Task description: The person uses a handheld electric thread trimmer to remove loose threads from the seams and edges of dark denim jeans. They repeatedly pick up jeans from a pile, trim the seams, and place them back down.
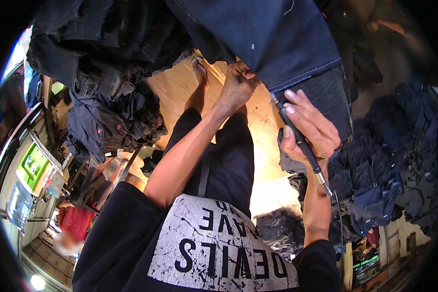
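A dark blue denim garment (277, 44) is spread in front of me, its stitched hem running across a dark, worn flat piece (328, 97). My left hand (239, 83) is closed on the garment's near left edge. In my right hand (314, 126) is a black pen-shaped handheld tool (302, 143), held between thumb and fingers. Its tip points at the hem's left corner; I cannot tell whether it touches. A metal spring sleeve ends the tool near my wrist, and a thin cord hangs below.
Heaps of dark garments (107, 44) hang or lie at the left, with another pile (112, 117) beneath. More dark clothes (389, 151) are stacked at the right. Under my legs is a light brown floor (180, 87). A green tray (32, 168) and another person in red (75, 221) are farther left.
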`<state>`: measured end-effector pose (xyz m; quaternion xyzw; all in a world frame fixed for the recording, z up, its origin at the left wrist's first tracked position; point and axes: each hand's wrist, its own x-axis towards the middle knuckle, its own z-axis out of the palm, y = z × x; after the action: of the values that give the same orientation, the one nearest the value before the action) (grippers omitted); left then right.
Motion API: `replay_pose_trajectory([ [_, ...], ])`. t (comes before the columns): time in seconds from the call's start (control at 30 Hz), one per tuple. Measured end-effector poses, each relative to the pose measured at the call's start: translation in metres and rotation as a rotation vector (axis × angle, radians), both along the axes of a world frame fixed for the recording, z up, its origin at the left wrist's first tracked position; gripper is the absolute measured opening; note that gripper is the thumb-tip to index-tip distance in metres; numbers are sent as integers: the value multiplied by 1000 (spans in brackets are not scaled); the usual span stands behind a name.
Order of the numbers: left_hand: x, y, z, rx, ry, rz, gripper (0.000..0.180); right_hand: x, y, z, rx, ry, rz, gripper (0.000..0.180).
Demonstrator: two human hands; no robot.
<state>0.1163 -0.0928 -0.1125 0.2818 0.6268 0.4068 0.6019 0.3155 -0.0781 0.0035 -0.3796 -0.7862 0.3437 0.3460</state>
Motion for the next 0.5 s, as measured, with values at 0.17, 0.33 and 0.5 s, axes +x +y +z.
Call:
replay_pose_trajectory([
  [0.17, -35, -1, 30, 6, 29, -147, 37, 6, 0, 12, 32, 217, -205, 35],
  [0.33, -155, 22, 119, 181, 527, 56, 67, 6, 11, 39, -119, 443, -899, 41],
  [0.5, -185, 131, 137, 561, 809, -188, 94, -29, 26, 53, -67, -105, -798, 45],
])
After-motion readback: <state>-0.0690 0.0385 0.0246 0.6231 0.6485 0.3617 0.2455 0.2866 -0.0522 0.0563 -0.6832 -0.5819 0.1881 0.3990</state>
